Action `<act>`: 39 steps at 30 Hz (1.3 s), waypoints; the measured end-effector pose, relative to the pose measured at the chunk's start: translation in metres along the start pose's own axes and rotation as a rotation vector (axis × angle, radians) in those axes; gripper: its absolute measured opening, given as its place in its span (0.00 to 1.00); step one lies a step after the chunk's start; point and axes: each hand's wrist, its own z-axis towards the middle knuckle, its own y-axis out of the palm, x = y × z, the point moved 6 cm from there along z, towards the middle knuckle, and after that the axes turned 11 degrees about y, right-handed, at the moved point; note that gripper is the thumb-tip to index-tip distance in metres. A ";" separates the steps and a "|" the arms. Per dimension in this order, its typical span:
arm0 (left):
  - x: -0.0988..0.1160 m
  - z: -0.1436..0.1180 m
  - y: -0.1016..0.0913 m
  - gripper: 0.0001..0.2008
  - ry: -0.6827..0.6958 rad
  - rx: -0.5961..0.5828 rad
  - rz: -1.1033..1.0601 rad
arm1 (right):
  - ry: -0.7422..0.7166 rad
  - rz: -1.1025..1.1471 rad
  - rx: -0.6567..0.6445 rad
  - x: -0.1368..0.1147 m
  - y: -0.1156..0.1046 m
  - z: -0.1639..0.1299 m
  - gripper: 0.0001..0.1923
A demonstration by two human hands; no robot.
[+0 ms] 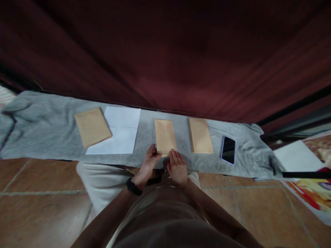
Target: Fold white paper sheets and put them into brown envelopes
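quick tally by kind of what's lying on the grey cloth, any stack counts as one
Brown envelopes, each stack as one: 3 (left envelope, middle envelope, right envelope stack)
White paper, sheet or stack: 1
Smartphone: 1
Total: 5

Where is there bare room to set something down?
The grey cloth is bare left of the leftmost envelope and right of the phone, with a narrow strip between white paper and middle envelope. The left hand and right hand crowd that envelope's near edge.
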 end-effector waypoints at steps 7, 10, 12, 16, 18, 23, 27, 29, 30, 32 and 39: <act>0.032 -0.004 0.035 0.22 0.212 -0.178 0.185 | 0.166 0.111 -0.016 0.011 -0.010 0.025 0.26; 0.063 -0.011 0.053 0.21 0.316 -0.280 0.230 | 0.277 0.402 -0.005 0.030 -0.015 0.039 0.22; 0.082 -0.012 0.058 0.20 0.438 -0.308 0.301 | 0.328 0.729 0.006 0.039 -0.012 0.043 0.22; 0.083 -0.001 0.047 0.24 0.563 -0.168 0.510 | 0.397 1.210 -0.018 0.039 0.011 0.039 0.22; 0.058 0.009 0.037 0.29 0.441 -0.098 0.488 | 0.421 1.244 -0.035 0.032 0.026 0.034 0.23; 0.005 0.024 0.028 0.34 0.261 -0.239 0.379 | 0.433 1.211 -0.198 0.013 0.048 0.024 0.27; 0.003 0.034 0.014 0.35 0.331 -0.265 0.543 | 0.406 1.277 -0.458 0.005 0.043 0.016 0.25; 0.006 0.039 0.007 0.34 0.338 -0.274 0.599 | 0.359 1.222 -0.540 0.006 0.032 0.012 0.25; 0.006 0.041 0.004 0.33 0.342 -0.283 0.623 | 0.337 1.152 -0.509 0.010 0.024 0.011 0.24; 0.008 0.042 -0.002 0.31 0.356 -0.291 0.678 | 0.252 0.920 -0.314 0.022 0.003 0.012 0.22; 0.025 0.028 -0.006 0.22 0.533 -0.231 0.997 | -0.217 0.144 -0.067 0.028 -0.016 0.005 0.25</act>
